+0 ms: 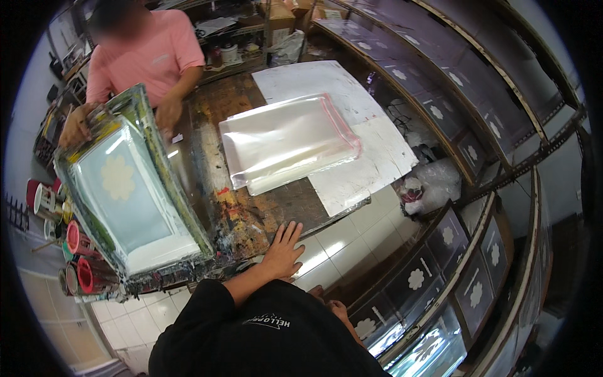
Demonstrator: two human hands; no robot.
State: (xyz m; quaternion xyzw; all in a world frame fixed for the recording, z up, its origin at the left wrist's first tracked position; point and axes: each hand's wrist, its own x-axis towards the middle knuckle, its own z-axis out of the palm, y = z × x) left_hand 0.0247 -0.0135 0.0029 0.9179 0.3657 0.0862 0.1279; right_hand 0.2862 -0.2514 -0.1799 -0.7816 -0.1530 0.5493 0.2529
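My left hand [284,254] lies open on the near edge of the paint-stained wooden table [229,220], fingers stretched out. Low on the right, beside the drying rack, is my right hand [339,310]; its fingers are mostly hidden. Beyond my left hand sits a stack of clear plastic bags [282,141] with pinkish edges, partly over white boards [370,160]. To the left a printing screen [116,207] with a pale flower shape stands tilted up. A co-worker in a pink shirt [157,50] grips its far side with one hand [76,125]; their other hand [168,115] is near the table.
Rack shelves [433,251] along the right hold clear sheets [414,279] printed with white flowers. Paint tubs [94,274] stand at the left beside the screen. A bundle of clear plastic [440,179] lies between table and rack. Shelves with boxes [282,22] stand behind.
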